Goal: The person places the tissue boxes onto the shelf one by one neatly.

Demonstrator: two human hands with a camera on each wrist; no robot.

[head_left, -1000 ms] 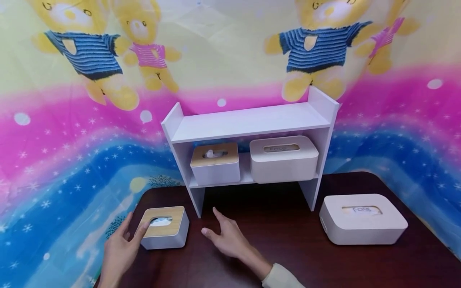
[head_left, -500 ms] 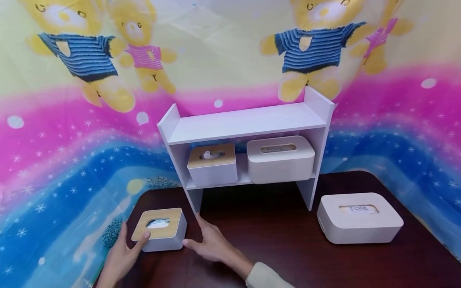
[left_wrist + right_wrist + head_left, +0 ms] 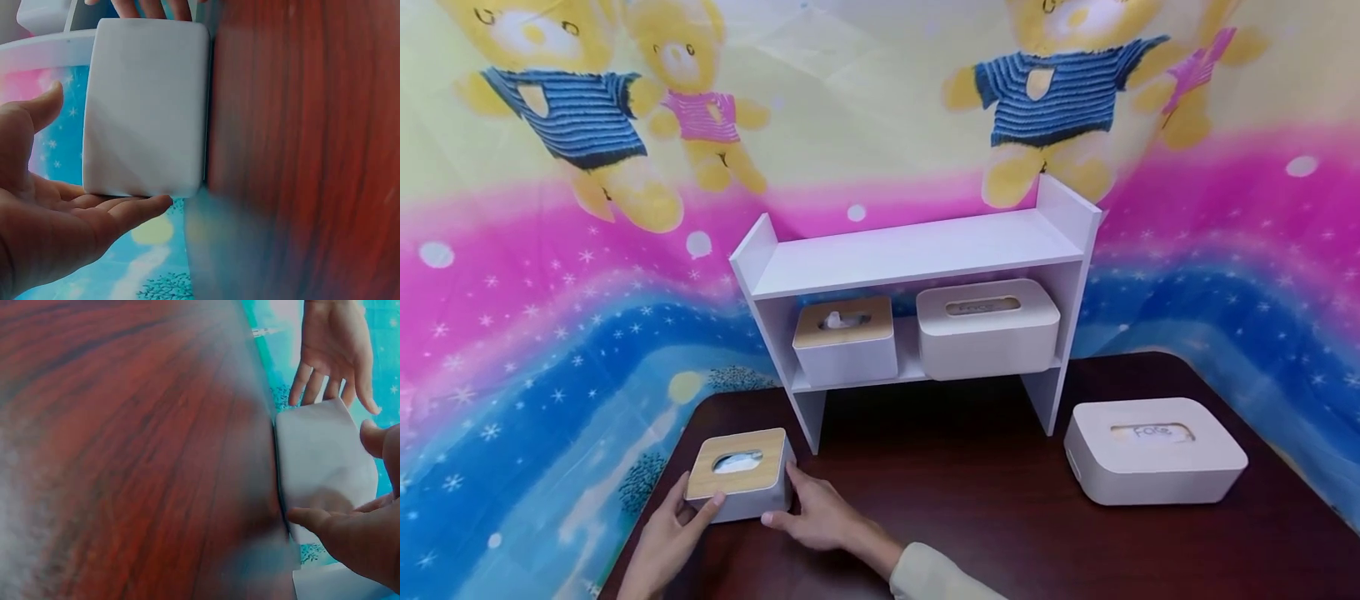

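Observation:
A small white tissue box [image 3: 748,503] with a wood-look lid [image 3: 767,475] stands at the left of the table, white tissue showing in its oval slot. My left hand [image 3: 666,537] is at its left side. In the left wrist view, that hand's fingers lie straight along the side of the box [image 3: 147,106], the thumb held apart. On the opposite side, my right hand [image 3: 823,512] has its extended fingers against the box. In the right wrist view, the right thumb is raised away from the box's front face [image 3: 322,450].
Behind stands a white two-tier shelf [image 3: 917,250]. Its lower tier bears a wood-lidded tissue box [image 3: 850,354] and a larger cream tissue box [image 3: 985,350]. Another cream tissue box [image 3: 1157,483] is on the dark wooden table [image 3: 970,517] at right. A patterned cloth [image 3: 850,108] hangs behind.
My right hand has moved left, from beside the small tissue box to its right side. My left hand has come in lower against the left side. The box stays about where it was.

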